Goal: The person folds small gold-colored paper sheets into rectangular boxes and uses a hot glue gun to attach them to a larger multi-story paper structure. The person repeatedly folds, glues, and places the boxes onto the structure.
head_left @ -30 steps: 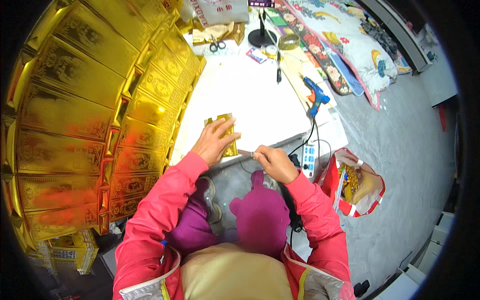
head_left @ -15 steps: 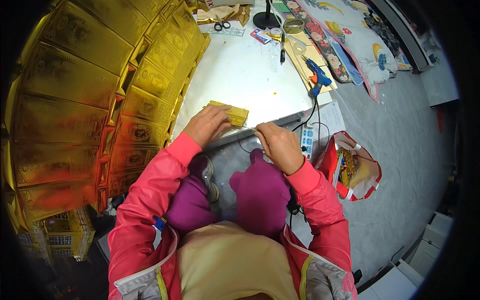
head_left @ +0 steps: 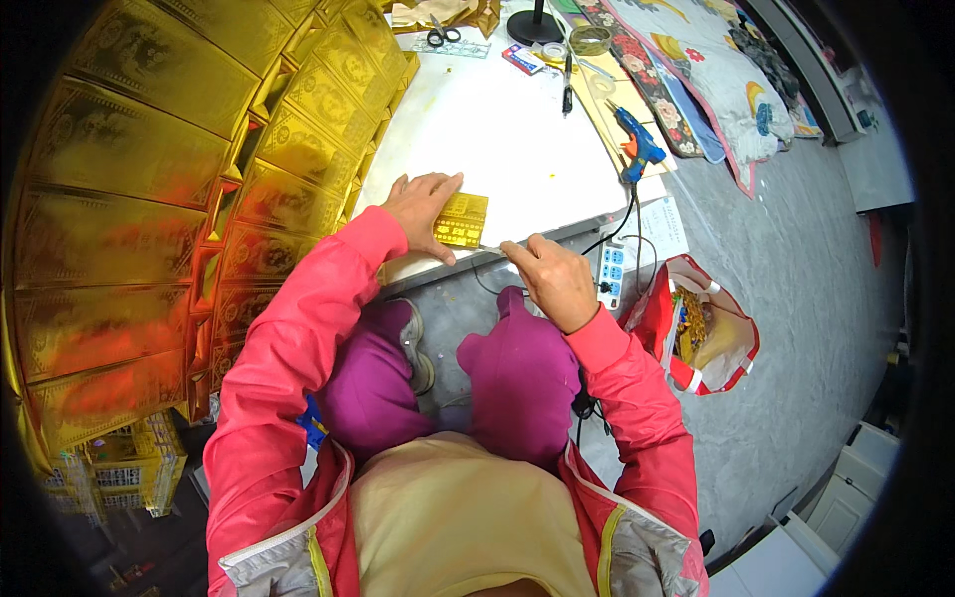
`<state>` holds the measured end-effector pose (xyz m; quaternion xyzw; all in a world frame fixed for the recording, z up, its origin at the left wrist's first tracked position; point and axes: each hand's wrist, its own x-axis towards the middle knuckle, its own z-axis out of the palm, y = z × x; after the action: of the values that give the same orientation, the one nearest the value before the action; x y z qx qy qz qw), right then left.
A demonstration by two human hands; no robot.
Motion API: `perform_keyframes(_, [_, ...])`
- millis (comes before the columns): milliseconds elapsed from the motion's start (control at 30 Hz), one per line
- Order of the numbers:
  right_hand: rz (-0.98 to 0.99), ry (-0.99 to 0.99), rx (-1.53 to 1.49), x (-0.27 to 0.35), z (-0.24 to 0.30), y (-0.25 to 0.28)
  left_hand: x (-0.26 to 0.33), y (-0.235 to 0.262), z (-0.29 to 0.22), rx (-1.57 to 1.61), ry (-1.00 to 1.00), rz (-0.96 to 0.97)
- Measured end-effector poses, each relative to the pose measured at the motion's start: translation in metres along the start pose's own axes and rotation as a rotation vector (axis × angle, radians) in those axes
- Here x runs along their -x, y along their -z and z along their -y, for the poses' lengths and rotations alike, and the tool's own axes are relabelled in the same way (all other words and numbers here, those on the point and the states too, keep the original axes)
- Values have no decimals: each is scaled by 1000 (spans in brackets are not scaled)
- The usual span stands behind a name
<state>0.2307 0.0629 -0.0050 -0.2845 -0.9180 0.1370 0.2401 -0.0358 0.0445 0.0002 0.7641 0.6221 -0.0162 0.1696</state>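
Observation:
A small gold foil rectangle [head_left: 461, 221] with embossed markings lies flat near the front edge of the white table [head_left: 497, 129]. My left hand [head_left: 422, 213] rests along its left side, thumb at the near corner and fingers spread toward the far one. From the right, my right hand [head_left: 555, 283] is closed in a pinch on a thin, pale stick-like tool [head_left: 489, 249]. Its tip reaches the rectangle's near right corner; the rest is hidden in my fingers, so its exact kind cannot be made out.
Large gold foil panels [head_left: 119, 149] stand on the left. Scissors [head_left: 443, 35], a black pen [head_left: 568, 85] and a black lamp base [head_left: 534, 27] are farther back. A blue glue gun [head_left: 640, 144] lies right, its cable passing a power strip [head_left: 611, 267]. A red-and-white bag [head_left: 741, 370] stands on the floor.
My left hand has shifted off the top of the gold rectangle to its left side, fingers spreading. The rectangle has turned and now shows its face. My right hand stays close by with the tool.

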Motion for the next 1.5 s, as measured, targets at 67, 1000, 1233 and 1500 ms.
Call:
perform_keyframes(67, [-7,-3,-17,2,-2,-3,-2,2,3,14,-8,-2])
perform_keyframes(1000, [64,-304,-286,-53,-32,-11,-13,5,-7,69,-3,-180])
perform_keyframes(1233, [-23,-231,-332,-51,-20,3,-13,7,-8,135,-54,-412])
perform_keyframes(1500, [-58,-328,-403,-45,-23,-2,-15,-13,-28,62,-126,-470])
